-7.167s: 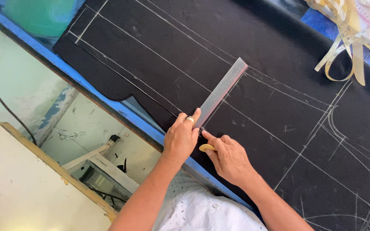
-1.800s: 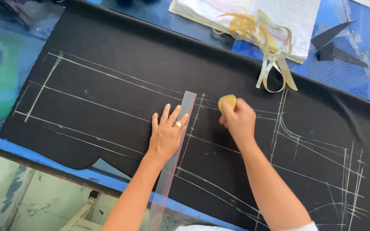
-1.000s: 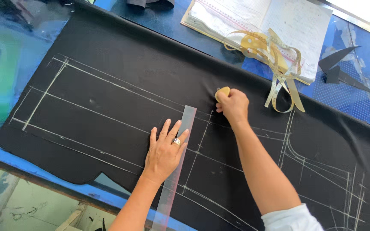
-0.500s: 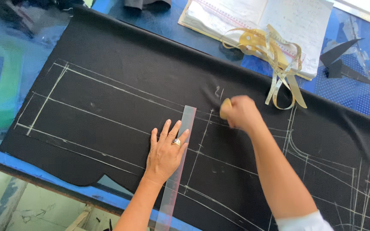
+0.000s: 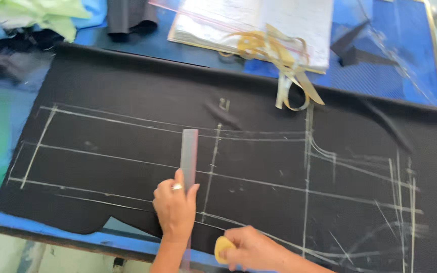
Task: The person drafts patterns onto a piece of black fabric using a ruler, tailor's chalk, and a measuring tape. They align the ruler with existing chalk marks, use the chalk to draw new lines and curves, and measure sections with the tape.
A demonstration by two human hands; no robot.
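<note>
Across the blue tabletop [image 5: 390, 76] lay a broad piece of black fabric [image 5: 127, 96], matte and finely woven, crossed with pale chalk lines, some straight and some curved. On it, near the front edge, the left hand [image 5: 174, 210] pressed flat with fingers loosely together, a ring on one finger, pinning down a long, narrow, translucent grey ruler [image 5: 188, 159] that ran away from the person toward the middle of the cloth. Just beside it to the right, the right hand [image 5: 251, 248] was curled closed around a small, rounded, yellow piece of tailor's chalk [image 5: 223, 248], held at the cloth's near edge.

At the far side of the tabletop sat a clear plastic sleeve [image 5: 259, 28] with sheets of white paper inside it. A yellowish tape measure [image 5: 279, 60], limp and looped, was draped over that sleeve, with its ends trailing onto the black fabric. A crumpled light green cloth [image 5: 36, 15] lay at the far left corner, a folded dark fabric piece [image 5: 127, 17] next to it, and angular black offcuts [image 5: 352, 48] rested on the blue surface to the right.
</note>
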